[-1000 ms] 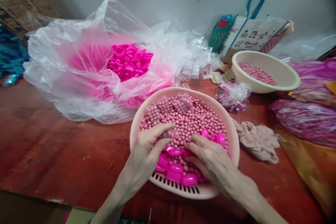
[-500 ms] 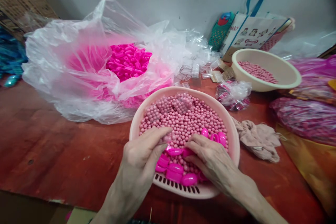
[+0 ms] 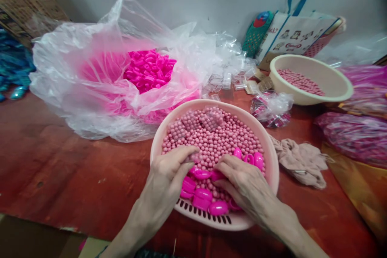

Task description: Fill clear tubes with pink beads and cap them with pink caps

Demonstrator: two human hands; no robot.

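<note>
A pale pink plastic basket (image 3: pixel 274 177) is full of small pink beads (image 3: pixel 225 139). Along its near side, several glossy hot-pink plastic pieces (image 3: pixel 202 198) lie on the beads. Over the basket's left part, my left hand (image 3: pixel 169 171) pinches a small clear plastic case (image 3: pixel 195 156) between thumb and fingers; its contents are partly hidden. My right hand (image 3: pixel 243 179), on the right, has its fingers closed on a hot-pink plastic piece (image 3: pixel 216 175). Several clear cases with beads (image 3: pixel 189 121) rest at the basket's far side.
A big clear bag (image 3: pixel 69 100) of hot-pink pieces stands behind left. Clear empty cases (image 3: pixel 226 80) are piled by the wall. A cream bowl (image 3: pixel 335 88) with pink beads, a tied bag (image 3: pixel 272 109) and a beige cloth (image 3: pixel 302 159) lie to the right.
The whole scene has shifted slightly in view, mostly rightward. Both hands keep nearly the same pose over the basket, with the same things in their fingers.
</note>
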